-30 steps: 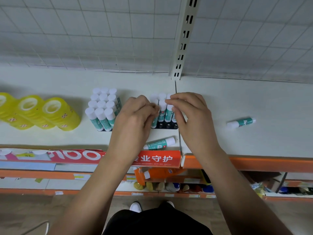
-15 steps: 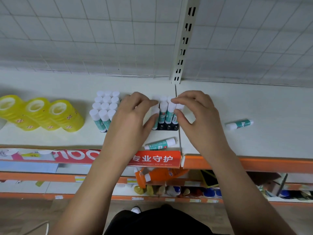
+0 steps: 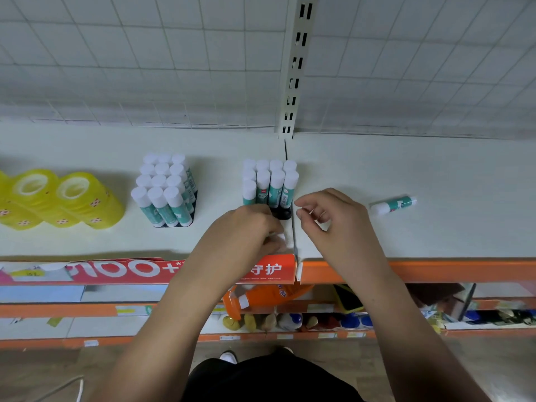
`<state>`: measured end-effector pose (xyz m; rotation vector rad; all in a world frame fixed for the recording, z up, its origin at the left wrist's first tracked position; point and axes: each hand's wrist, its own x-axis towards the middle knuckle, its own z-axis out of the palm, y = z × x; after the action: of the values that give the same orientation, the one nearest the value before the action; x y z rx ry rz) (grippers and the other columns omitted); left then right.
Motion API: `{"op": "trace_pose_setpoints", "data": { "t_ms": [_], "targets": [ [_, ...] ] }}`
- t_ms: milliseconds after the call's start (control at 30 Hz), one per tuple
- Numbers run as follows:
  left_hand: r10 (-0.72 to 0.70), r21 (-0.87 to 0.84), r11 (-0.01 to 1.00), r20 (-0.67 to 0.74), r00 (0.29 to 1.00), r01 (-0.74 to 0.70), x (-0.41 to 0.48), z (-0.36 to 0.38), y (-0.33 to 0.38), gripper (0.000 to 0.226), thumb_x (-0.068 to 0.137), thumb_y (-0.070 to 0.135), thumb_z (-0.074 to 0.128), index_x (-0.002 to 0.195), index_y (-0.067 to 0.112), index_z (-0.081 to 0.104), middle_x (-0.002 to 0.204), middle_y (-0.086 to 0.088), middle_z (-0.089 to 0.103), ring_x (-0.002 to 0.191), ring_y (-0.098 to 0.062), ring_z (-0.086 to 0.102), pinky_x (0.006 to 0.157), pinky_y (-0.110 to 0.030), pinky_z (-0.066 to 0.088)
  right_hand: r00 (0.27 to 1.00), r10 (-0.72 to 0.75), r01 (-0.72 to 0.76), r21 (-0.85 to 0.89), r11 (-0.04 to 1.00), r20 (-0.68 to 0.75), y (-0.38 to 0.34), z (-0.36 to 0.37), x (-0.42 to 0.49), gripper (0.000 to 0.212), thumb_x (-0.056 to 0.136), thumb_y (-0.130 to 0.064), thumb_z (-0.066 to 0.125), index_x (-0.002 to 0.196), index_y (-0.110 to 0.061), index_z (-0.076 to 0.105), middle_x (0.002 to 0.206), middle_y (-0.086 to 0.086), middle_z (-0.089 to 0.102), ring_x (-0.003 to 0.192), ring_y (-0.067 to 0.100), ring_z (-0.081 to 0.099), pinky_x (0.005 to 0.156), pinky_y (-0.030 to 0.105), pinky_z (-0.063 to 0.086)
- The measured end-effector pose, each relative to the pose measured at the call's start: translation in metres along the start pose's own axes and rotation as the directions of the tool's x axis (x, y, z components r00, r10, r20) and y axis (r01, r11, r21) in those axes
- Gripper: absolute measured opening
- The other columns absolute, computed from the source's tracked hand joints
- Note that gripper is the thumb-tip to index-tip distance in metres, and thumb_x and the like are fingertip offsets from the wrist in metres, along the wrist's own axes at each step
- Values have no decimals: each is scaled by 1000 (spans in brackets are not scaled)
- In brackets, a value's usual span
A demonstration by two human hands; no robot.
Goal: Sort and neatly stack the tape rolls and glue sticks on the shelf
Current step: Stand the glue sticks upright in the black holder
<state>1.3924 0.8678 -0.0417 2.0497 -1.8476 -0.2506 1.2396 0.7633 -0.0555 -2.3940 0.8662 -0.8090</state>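
Both hands are low at the front of the shelf [image 3: 435, 233]. The left hand [image 3: 249, 230] sits just in front of the middle block of glue sticks [image 3: 271, 184], with its fingers curled round a held glue stick [image 3: 282, 237]. Only the white cap of that stick pokes out on the right. The right hand [image 3: 333, 224] hovers just to the front-right of the same block. Its fingers are loosely curled, and I can see nothing between the thumb and forefinger.

A red label strip [image 3: 116, 271] runs along the shelf edge, in front of the block and to its left. The block itself stands upright, white caps over teal labels, in a black tray [image 3: 282, 213].

A second block of glue sticks [image 3: 165, 195] stands apart to its left. Farther left again, the yellow tape rolls [image 3: 66, 198] lie bunched together with their cores facing up. Well to the right of the middle block, a lone glue stick [image 3: 393, 204] lies on its side, cap toward the block.

A white slotted post [image 3: 295, 68] rises directly behind the block, against a wire grid back [image 3: 145, 68].
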Motion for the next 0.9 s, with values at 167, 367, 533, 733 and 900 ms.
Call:
{"op": "trace_pose_setpoints", "data": {
  "t_ms": [167, 367, 533, 733, 900],
  "targets": [
    [-2, -52, 999, -16, 1000, 1, -1, 0, 0, 16, 87, 28, 67, 103, 30, 70, 101, 9, 64, 87, -15, 61, 69, -28, 47, 998, -41, 40, -29, 999, -37, -2, -3, 4, 16, 91, -15, 66, 107, -18, 69, 105, -6, 59, 96, 9, 58, 83, 27, 51],
    [49, -101, 993, -115, 992, -61, -5, -7, -2, 18, 87, 25, 69, 105, 27, 69, 94, 7, 62, 78, -16, 60, 67, -37, 52, 992, -125, 123, -84, 989, -19, -11, 5, 26, 28, 93, -15, 63, 121, -18, 66, 130, -3, 55, 124, 15, 50, 100, 22, 41],
    [68, -148, 984, -213, 975, -101, -10, -12, -4, 16, 86, 24, 71, 101, 25, 67, 92, 9, 59, 74, -14, 58, 65, -39, 53, 988, -154, 153, -70, 986, -11, -9, 14, 31, 28, 95, -11, 61, 121, -18, 67, 128, -3, 58, 121, 16, 52, 99, 18, 40],
    [63, -148, 981, -384, 921, -129, -12, -17, -4, 17, 84, 19, 75, 98, 15, 66, 89, 12, 56, 75, -10, 57, 67, -36, 53, 988, -150, 148, -48, 988, -27, -9, 13, 32, 28, 94, -6, 59, 118, -17, 68, 125, -3, 59, 118, 17, 54, 99, 26, 46],
    [96, -34, 991, -475, 875, -128, -8, -19, -6, 15, 84, 20, 75, 93, 11, 68, 96, 1, 66, 92, -19, 59, 80, -32, 48, 989, -142, 141, -43, 989, -31, -10, 13, 33, 27, 93, -6, 61, 117, -17, 68, 125, -4, 59, 118, 16, 54, 100, 24, 45]
  ]
}}
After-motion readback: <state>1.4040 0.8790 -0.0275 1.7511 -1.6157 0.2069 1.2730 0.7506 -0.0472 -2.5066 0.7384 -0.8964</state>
